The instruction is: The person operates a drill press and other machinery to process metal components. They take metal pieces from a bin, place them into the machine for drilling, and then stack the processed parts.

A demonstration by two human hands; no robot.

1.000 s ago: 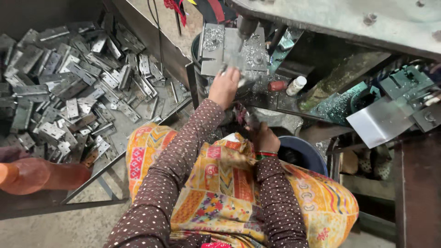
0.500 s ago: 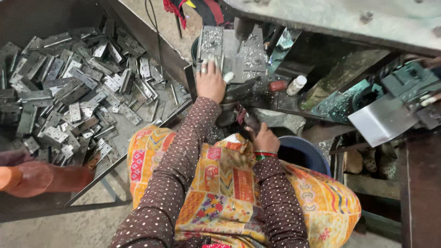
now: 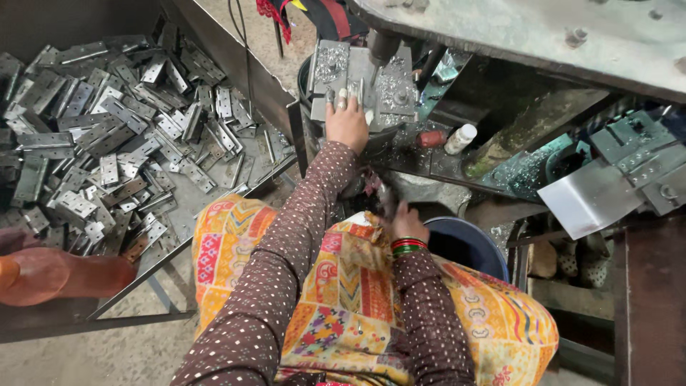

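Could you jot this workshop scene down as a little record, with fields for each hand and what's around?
Left hand: resting on the metal plate under the drill bit
Right hand: low by the lap, beside a blue bucket; its hold unclear
Left side: tray piled with metal hinges
Nearby: small white bottle

Pile of hinges (image 3: 121, 136) lies left of the drill plate (image 3: 364, 82); small bottle (image 3: 459, 138) right of it; bucket (image 3: 468, 246) nearer, below
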